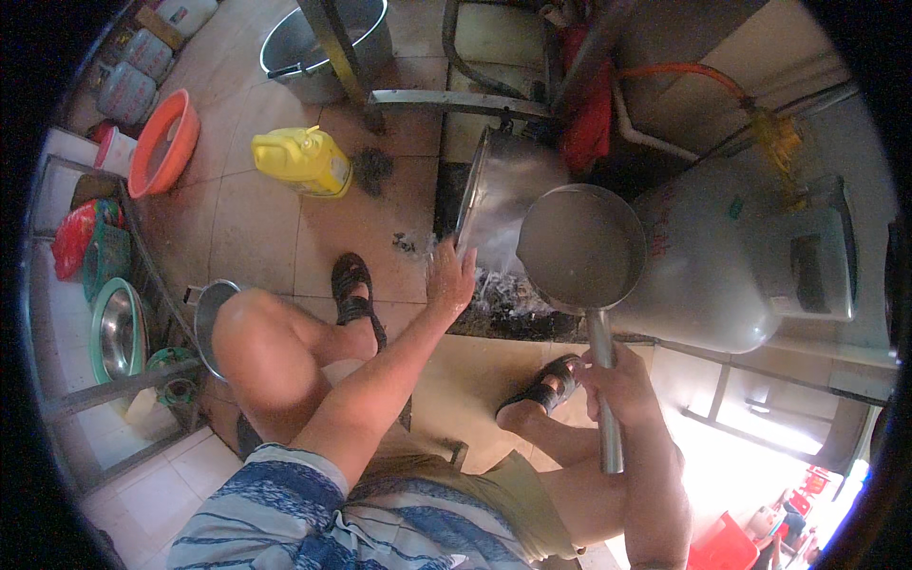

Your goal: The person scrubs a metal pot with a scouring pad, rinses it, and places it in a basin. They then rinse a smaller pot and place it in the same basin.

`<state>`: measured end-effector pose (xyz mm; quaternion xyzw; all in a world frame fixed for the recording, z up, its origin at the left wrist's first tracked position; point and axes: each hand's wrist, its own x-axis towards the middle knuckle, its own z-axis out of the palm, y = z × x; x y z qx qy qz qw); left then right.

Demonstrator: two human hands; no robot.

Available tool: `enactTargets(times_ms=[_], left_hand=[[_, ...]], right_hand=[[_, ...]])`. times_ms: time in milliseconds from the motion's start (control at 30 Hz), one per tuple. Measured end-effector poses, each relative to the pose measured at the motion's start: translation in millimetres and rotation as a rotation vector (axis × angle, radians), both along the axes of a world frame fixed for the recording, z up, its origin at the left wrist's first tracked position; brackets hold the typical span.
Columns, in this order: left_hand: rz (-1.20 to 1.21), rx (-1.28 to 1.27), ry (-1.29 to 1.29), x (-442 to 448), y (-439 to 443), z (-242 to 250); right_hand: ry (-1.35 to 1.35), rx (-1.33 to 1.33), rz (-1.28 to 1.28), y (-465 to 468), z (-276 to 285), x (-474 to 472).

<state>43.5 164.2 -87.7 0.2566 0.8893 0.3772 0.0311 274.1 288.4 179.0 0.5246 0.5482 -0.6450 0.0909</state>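
Observation:
My right hand is wrapped around the straight metal handle of a deep, round water dipper. Its bowl is level with the far side of a floor drain. My left hand grips the near edge of a large shiny metal vessel, which stands tilted with its rim to the left. Water splashes between the vessel and the dark drain channel. The dipper's bowl hides part of the vessel, and what the dipper contains is hard to make out.
A yellow plastic jug stands on the tiles, with a large metal pot beyond it. On the right is a grey gas cylinder with an orange hose. An orange basin and a metal bucket are to the left.

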Motion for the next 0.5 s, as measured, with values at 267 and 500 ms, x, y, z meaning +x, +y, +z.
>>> enactTargets(times_ms=[267, 500], left_hand=[[-0.126, -0.002, -0.309, -16, -3, -19], [-0.069, 0.129, -0.275, -49, 42, 16]], right_hand=[[-0.049, 0.070, 0.005, -4, 7, -1], [-0.064, 0.092, 0.034, -2, 4, -12]])
